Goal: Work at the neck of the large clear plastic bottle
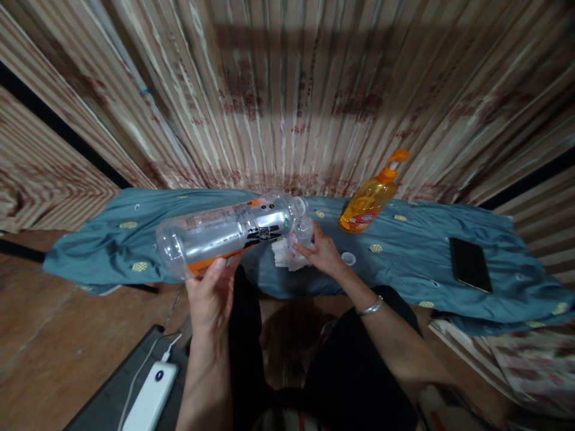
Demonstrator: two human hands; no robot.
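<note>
A large clear plastic bottle [224, 230] with an orange, black and silver label lies nearly level in my left hand [213, 290]. Its uncapped-looking mouth points right and sits close over a small clear container [303, 233]. That small container is in my right hand [321, 248], the fingers curled about it. Whether liquid passes between them I cannot make out. Beneath it, a crumpled white tissue [282, 254] rests on the cloth. A small white round cap or dish [348, 258] lies just right of my right hand.
An orange pump bottle [368, 200] with yellow-orange liquid stands at the back right. A dark phone or tablet [471, 263] lies on the teal patterned cloth [408, 257]. Striped curtains [287, 90] hang behind. At lower left, a white power bank [153, 395] has a cable plugged in.
</note>
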